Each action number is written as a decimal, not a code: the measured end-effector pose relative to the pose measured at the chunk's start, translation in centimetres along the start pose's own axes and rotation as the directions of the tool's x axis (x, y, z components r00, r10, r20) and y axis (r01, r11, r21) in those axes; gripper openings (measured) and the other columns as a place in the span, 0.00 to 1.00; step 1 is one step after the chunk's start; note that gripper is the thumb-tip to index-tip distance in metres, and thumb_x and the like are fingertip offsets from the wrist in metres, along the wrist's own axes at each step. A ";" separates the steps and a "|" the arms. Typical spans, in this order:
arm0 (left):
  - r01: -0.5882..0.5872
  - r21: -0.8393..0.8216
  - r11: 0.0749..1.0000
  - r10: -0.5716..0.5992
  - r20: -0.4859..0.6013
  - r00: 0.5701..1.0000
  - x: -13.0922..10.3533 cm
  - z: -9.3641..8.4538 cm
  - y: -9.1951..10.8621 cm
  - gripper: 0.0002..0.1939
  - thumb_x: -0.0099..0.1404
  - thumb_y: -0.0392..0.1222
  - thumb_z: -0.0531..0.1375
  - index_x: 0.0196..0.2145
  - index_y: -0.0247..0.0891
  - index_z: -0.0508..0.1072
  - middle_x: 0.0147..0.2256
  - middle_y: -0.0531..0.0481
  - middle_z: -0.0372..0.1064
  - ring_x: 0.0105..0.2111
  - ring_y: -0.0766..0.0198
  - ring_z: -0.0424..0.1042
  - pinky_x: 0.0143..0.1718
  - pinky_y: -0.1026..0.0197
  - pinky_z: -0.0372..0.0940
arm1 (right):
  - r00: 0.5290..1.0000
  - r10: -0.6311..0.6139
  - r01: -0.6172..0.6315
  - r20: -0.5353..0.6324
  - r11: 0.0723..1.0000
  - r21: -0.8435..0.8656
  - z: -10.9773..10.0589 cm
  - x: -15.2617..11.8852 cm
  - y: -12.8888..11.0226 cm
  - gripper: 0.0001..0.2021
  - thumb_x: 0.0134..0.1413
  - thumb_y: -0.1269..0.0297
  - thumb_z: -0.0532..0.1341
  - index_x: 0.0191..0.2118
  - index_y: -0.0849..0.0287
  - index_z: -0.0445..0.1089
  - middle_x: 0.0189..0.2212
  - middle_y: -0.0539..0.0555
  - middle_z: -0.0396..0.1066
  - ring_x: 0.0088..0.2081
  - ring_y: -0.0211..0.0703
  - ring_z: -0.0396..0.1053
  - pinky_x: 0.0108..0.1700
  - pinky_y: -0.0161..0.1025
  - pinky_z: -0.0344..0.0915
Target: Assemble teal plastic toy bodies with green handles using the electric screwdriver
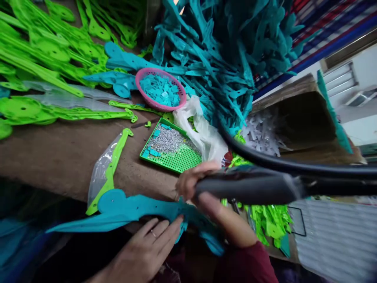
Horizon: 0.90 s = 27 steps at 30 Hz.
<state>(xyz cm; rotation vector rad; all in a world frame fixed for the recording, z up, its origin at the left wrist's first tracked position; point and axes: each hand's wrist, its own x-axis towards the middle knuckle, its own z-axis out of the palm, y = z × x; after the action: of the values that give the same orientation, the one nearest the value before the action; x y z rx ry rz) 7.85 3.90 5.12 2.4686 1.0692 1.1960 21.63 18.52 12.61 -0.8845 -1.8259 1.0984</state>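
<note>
A long turquoise plastic piece [138,208] with a rounded end and a pointed blade-like arm lies along the table's near edge. My left hand [147,249], a ring on one finger, rests on it with fingers stretched out and fingertips touching its lower edge. My right hand [203,188] is wrapped round a dark grey electric screwdriver [247,186], somewhat blurred, held above the right part of the piece. Its tip is hidden behind my hand. Just beyond, a green perforated tray [188,159] holds many small metal screws [169,139] and several small turquoise parts.
A pink basket [140,88] of turquoise bits stands behind the tray, beside a white plastic bag [206,137]. Lime-green pieces [53,51] and turquoise pieces [203,51] are heaped at the back. A black cable [265,159] crosses right; a cardboard box [309,94] stands beyond.
</note>
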 end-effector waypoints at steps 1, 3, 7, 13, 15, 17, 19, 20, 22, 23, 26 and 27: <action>-0.013 0.005 1.000 0.013 -0.008 1.000 1.0 -1.4 -1.0 0.15 0.71 0.35 0.53 0.52 0.36 0.74 0.55 0.46 0.73 0.47 0.57 0.71 0.49 0.54 0.63 | 0.995 -0.044 0.047 -0.085 0.998 0.034 -0.9 1.4 0.1 0.21 0.54 0.40 0.57 0.47 0.46 0.62 0.15 0.41 0.53 0.15 0.38 0.56 0.19 0.38 0.61; 0.004 0.005 1.000 -0.004 0.056 0.998 3.8 -4.0 -4.3 0.16 0.72 0.34 0.50 0.49 0.39 0.75 0.50 0.48 0.76 0.47 0.57 0.71 0.50 0.53 0.63 | 0.947 -0.098 0.136 -0.305 0.985 0.107 -2.0 4.2 0.8 0.19 0.55 0.45 0.57 0.48 0.47 0.61 0.16 0.41 0.53 0.15 0.36 0.54 0.19 0.37 0.58; -0.030 0.322 0.946 -0.101 0.382 0.919 10.4 -6.1 -13.0 0.11 0.69 0.33 0.53 0.39 0.36 0.77 0.38 0.43 0.73 0.40 0.53 0.70 0.39 0.53 0.64 | 0.899 -0.001 0.124 -0.438 0.959 0.253 -1.5 7.0 2.8 0.19 0.53 0.53 0.61 0.49 0.49 0.61 0.17 0.40 0.56 0.16 0.35 0.57 0.21 0.36 0.60; -0.271 0.182 0.945 0.122 0.572 0.811 16.0 -3.1 -17.8 0.14 0.69 0.34 0.53 0.46 0.41 0.76 0.44 0.44 0.69 0.43 0.55 0.67 0.44 0.55 0.63 | 0.923 0.014 0.112 -0.385 0.946 0.304 -1.9 5.5 3.1 0.20 0.52 0.53 0.64 0.48 0.52 0.62 0.17 0.40 0.58 0.16 0.36 0.59 0.21 0.37 0.60; -0.325 0.137 0.936 0.166 0.641 0.749 16.7 -2.5 -18.0 0.15 0.68 0.31 0.52 0.42 0.42 0.77 0.43 0.46 0.69 0.44 0.56 0.67 0.44 0.56 0.62 | 0.901 -0.027 0.163 -0.433 0.946 0.280 -2.8 5.0 2.5 0.18 0.53 0.55 0.63 0.48 0.51 0.61 0.17 0.40 0.57 0.16 0.36 0.58 0.21 0.37 0.60; -0.338 0.143 0.930 0.156 0.678 0.718 17.1 -2.7 -18.5 0.15 0.66 0.29 0.52 0.36 0.40 0.77 0.41 0.45 0.69 0.44 0.55 0.67 0.43 0.56 0.61 | 0.889 -0.051 0.186 -0.454 0.948 0.259 -3.7 4.7 2.2 0.16 0.54 0.57 0.62 0.47 0.50 0.61 0.16 0.40 0.57 0.16 0.36 0.57 0.21 0.37 0.60; -0.312 0.178 0.933 0.118 0.668 0.734 16.9 -3.6 -19.2 0.14 0.66 0.28 0.51 0.35 0.38 0.75 0.41 0.44 0.68 0.44 0.54 0.67 0.43 0.55 0.61 | 0.893 -0.053 0.180 -0.446 0.952 0.248 -4.2 4.5 2.4 0.15 0.54 0.57 0.62 0.46 0.49 0.61 0.17 0.40 0.57 0.16 0.36 0.57 0.21 0.37 0.60; -0.277 0.198 0.940 0.084 0.653 0.752 16.6 -4.2 -19.5 0.13 0.67 0.30 0.51 0.36 0.38 0.75 0.41 0.43 0.68 0.43 0.54 0.67 0.41 0.55 0.61 | 0.898 -0.045 0.167 -0.438 0.955 0.245 -4.2 4.4 2.7 0.15 0.54 0.56 0.63 0.46 0.49 0.61 0.17 0.40 0.58 0.16 0.36 0.58 0.21 0.37 0.60; -0.196 0.204 0.959 0.020 0.644 0.765 15.8 -5.1 -20.0 0.09 0.68 0.36 0.53 0.39 0.39 0.74 0.40 0.44 0.67 0.40 0.54 0.67 0.39 0.55 0.61 | 0.910 -0.012 0.124 -0.414 0.962 0.245 -3.8 4.6 3.7 0.17 0.54 0.52 0.63 0.46 0.50 0.61 0.17 0.41 0.58 0.17 0.36 0.59 0.22 0.38 0.61; -0.161 0.191 0.968 -0.002 0.653 0.758 15.4 -5.4 -20.2 0.07 0.67 0.38 0.55 0.39 0.40 0.73 0.40 0.45 0.67 0.40 0.54 0.68 0.38 0.56 0.61 | 0.917 0.007 0.103 -0.400 0.962 0.254 -3.5 4.8 4.2 0.19 0.53 0.51 0.63 0.47 0.50 0.61 0.18 0.41 0.58 0.18 0.36 0.59 0.23 0.38 0.61; -0.116 0.124 0.985 -0.004 0.698 0.716 14.7 -5.3 -20.6 0.05 0.62 0.37 0.60 0.37 0.40 0.73 0.38 0.47 0.67 0.38 0.55 0.68 0.38 0.57 0.61 | 0.931 0.033 0.084 -0.364 0.950 0.301 -2.3 5.6 6.0 0.20 0.52 0.51 0.65 0.47 0.51 0.61 0.18 0.40 0.60 0.18 0.36 0.61 0.24 0.38 0.61; -0.113 0.117 0.987 -0.002 0.703 0.711 14.6 -5.0 -20.7 0.04 0.62 0.35 0.60 0.36 0.39 0.72 0.38 0.48 0.67 0.38 0.57 0.68 0.38 0.58 0.60 | 0.932 0.031 0.089 -0.361 0.946 0.311 -2.0 5.9 6.4 0.20 0.52 0.51 0.65 0.47 0.51 0.61 0.18 0.40 0.60 0.18 0.35 0.61 0.23 0.37 0.61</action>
<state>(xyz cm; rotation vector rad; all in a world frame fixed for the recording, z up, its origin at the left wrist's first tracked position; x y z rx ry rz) -0.69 28.13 7.81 2.6991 0.8643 0.0926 21.91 26.71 8.99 -0.7983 -1.3058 1.0932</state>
